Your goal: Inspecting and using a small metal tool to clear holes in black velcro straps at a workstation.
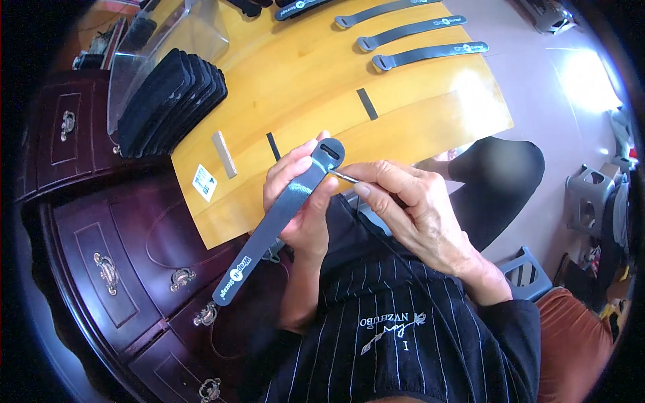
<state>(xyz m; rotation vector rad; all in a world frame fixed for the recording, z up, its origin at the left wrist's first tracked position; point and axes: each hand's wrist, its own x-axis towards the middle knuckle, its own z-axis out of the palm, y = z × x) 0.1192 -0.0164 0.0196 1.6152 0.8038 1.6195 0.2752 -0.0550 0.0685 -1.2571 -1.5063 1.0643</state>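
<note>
Smooth glossy strap (pixel 279 211) at centre, varnished wooden table (pixel 295 80) at twelve o'clock, polished wooden drawers (pixel 91 245) at nine, clear plastic box (pixel 205 30) at ten, matt cloth garment (pixel 316 349) at six

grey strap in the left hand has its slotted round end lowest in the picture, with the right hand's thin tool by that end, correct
No: in the head view, the slotted round end of the grey strap in the left hand is uppermost, with the right hand holding a thin tool by it.
</note>
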